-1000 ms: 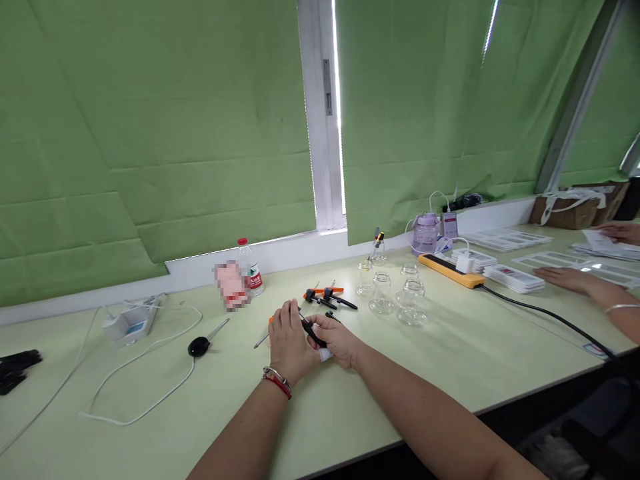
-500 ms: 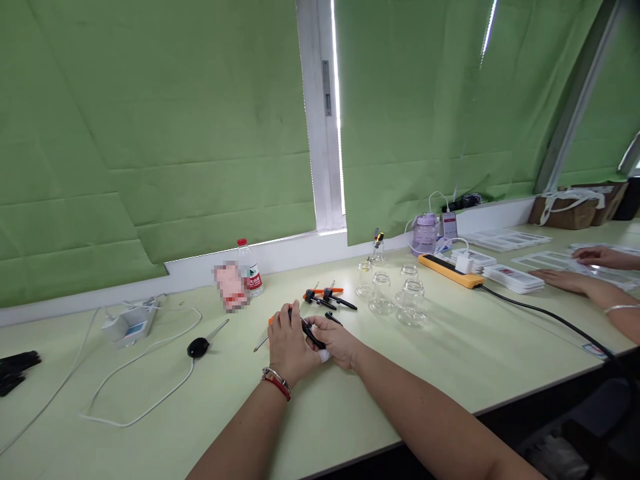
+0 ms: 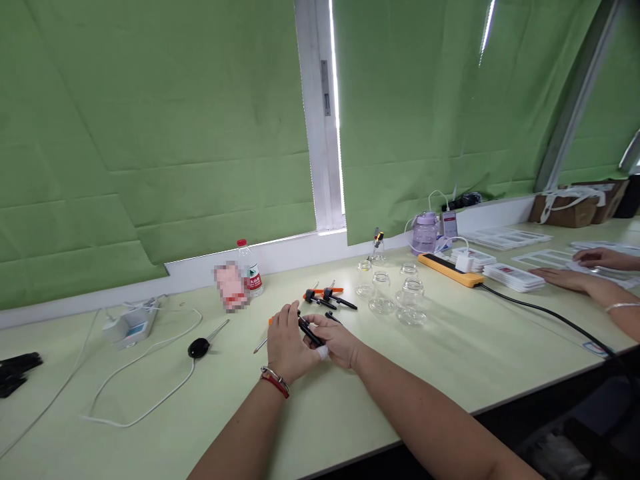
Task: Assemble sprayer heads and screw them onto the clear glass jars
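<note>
at the lower middle of the frame, my left hand (image 3: 286, 343) is curled round a black tool (image 3: 311, 333), its fingers hiding part of it, and my right hand (image 3: 338, 340) pinches the same tool from the other side. the tool sits between them, over the pale table (image 3: 200, 427). near the centre lie black-and-orange tools (image 3: 329, 294), and right of them stand clear glass jars (image 3: 381, 297). a red-capped bottle (image 3: 255, 275) is left of centre. green blinds (image 3: 150, 120) fill the upper frame; at the right edge another person's hands (image 3: 565, 279) are over white sheets.
</note>
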Tool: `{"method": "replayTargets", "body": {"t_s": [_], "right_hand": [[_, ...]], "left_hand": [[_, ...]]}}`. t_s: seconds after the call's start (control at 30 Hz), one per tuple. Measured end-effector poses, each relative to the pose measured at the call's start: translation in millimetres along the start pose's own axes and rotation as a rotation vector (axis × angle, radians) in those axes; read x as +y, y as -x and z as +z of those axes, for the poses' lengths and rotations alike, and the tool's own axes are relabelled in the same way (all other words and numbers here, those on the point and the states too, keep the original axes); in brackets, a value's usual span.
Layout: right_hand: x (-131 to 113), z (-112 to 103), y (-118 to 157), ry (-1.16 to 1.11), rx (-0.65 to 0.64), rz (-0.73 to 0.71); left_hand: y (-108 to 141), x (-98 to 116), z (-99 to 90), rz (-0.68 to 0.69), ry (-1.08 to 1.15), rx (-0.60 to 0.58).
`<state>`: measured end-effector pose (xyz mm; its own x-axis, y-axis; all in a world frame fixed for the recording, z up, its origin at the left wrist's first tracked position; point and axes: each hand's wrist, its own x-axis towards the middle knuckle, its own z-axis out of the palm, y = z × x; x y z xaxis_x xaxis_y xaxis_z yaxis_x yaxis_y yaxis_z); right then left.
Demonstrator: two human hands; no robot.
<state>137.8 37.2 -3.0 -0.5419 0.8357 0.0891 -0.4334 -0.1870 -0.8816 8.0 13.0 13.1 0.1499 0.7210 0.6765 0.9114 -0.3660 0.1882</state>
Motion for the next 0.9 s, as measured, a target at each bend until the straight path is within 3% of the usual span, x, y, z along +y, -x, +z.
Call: {"method": "replayTargets", "body": {"t_s": [0.27,0.37,0.6,0.73,0.9], "right_hand": [[-2.8,-10.5,-1.2,0.104,0.004,0.014],[-5.9,-23.0,-7.0,0.292,0.193,-0.036],[-9.1,-63.7,-17.9,0.5,0.615,-0.096],[-7.3,-75.7,-17.1,0.697,0.711,-0.098],[-7.6,-74.9,-15.1,1.012,0.678,-0.141]], "left_hand": [[-2.0,-3.0,-5.9,-0.084,0.019,-0.066],[-3.0,-6.1,-7.5,-0.153,0.001,-0.113],[-3.9,-8.3,-8.6,-0.245,-0.001,-0.201],[-4.0,-8.0,-9.6,-0.264,0.01,-0.243],[-5.2,-9.4,-11.7,-0.316,0.025,-0.3]]}}
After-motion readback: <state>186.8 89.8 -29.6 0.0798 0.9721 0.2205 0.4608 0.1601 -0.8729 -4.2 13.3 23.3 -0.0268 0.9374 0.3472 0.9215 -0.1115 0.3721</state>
